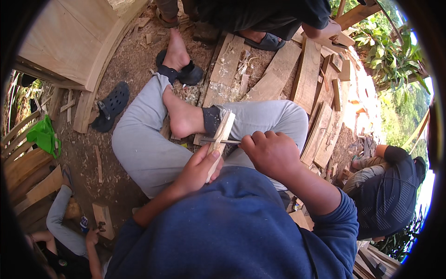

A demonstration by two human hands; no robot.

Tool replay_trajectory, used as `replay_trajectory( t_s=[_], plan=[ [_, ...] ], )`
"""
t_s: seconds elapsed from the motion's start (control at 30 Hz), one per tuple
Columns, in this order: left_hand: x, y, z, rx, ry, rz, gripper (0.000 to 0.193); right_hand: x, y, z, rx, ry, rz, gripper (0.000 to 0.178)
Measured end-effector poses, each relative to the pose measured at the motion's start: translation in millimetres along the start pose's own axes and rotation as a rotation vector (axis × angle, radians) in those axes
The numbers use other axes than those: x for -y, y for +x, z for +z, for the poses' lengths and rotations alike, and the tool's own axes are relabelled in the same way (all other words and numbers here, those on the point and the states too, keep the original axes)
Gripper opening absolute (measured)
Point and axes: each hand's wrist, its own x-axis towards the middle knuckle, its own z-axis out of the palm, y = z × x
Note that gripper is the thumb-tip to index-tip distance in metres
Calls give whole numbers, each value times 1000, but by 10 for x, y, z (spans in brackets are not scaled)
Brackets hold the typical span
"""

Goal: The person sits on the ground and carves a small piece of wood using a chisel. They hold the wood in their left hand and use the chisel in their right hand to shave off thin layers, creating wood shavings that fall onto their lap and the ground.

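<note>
My left hand (199, 166) is wrapped round the lower part of a pale, carved stick of wood (226, 124), which slants up and away from me above my lap. Closed in a fist, my right hand (273, 151) grips a knife (228, 141) from the right. Its thin dark blade lies crosswise against the stick, just beyond my left fingers, and its handle is hidden in the fist. Under the work are my crossed legs (144, 130) in grey trousers, with bare feet.
Long wooden boards (306, 76) and offcuts lie ahead and to the right. A dark clog (110, 106) and a green bag (44, 135) are at the left. One person (388, 193) sits at the right, another (69, 228) at lower left, and a third (260, 14) is ahead.
</note>
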Motion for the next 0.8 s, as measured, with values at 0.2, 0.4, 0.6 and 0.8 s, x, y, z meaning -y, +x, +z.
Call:
replay_trajectory(
  t_s=[0.2, 0.4, 0.6, 0.8],
  plan=[
    [-1, -9, 38, 3, 132, 148, 48, -278, 106, 47, 562, 1219, 420, 37],
    [-36, -41, 62, 35, 148, 210, 57, -162, 10, -21, 378, 1221, 351, 43],
    [166, 36, -74, -61, 62, -30, 52, -86, 65, -1101, -468, 430, 252, 24],
    [-34, 89, -87, -138, 268, 185, 53, -310, 321, -680, -78, 758, 417, 40]
  ],
)
